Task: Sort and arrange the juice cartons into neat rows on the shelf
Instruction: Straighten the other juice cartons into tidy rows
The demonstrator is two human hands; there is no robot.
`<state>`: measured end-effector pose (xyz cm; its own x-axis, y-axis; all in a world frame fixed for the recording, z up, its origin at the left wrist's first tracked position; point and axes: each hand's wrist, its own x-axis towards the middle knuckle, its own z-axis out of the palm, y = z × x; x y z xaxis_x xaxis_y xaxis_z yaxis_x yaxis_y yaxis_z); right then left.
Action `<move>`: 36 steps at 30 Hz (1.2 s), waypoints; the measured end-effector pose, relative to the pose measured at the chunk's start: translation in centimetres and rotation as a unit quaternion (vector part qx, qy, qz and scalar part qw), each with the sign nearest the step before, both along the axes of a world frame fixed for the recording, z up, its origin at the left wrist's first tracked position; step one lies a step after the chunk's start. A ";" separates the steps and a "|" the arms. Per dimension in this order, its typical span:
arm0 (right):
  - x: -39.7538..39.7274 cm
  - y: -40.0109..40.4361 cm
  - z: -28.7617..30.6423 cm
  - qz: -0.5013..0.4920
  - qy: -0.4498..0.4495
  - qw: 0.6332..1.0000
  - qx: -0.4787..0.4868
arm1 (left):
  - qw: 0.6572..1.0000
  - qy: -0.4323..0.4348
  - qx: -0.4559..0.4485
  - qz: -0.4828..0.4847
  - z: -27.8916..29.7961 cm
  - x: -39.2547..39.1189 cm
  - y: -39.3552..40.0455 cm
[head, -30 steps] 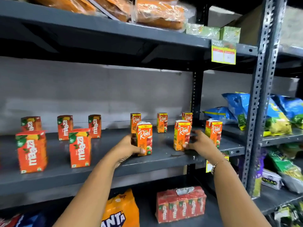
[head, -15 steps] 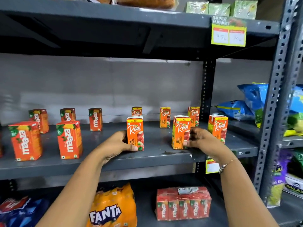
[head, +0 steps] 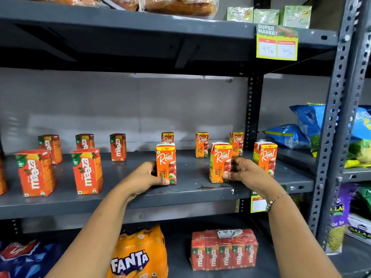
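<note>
Slid forward and squared since a moment ago: 2 apple cartons, now upright near the shelf [head: 180, 197] front edge. Left hand [head: 144, 177] wrapped around the left carton [head: 166, 163], right hand [head: 245, 173] pinching the middle carton [head: 220, 162], both closed on them. Third front carton [head: 266, 157] just right of the right hand, nearer that side, long axis vertical.

Shelf [head: 180, 194] under my fingers: grey painted metal, matt, scuffed and chipped along the near edge. Upright post [head: 339, 97] at right: perforated metal, same matt grey. Juice cartons [head: 166, 163]: printed paperboard, smooth, slight sheen. Fanta pack [head: 138, 255] below: glossy plastic wrap. Price tag [head: 276, 44]: paper, matt.
</note>
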<state>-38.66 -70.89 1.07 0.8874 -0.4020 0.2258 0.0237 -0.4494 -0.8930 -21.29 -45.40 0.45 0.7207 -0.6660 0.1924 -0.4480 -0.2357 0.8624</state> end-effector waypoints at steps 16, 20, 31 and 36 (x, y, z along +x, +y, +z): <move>0.2 0.4 0.1 -0.007 0.009 1.000 -0.004 | 1.000 0.007 0.007 -0.009 0.2 -0.3 0.0; 0.2 0.5 0.1 -0.007 0.008 1.000 -0.011 | 1.000 0.009 0.007 -0.010 0.2 -0.4 0.1; 0.4 1.0 0.0 -0.003 0.001 1.000 -0.001 | 1.000 0.004 -0.003 -0.013 0.3 -0.5 0.0; 0.8 1.3 0.0 0.003 0.011 1.000 -0.014 | 1.000 0.006 -0.003 -0.010 0.4 -0.6 0.0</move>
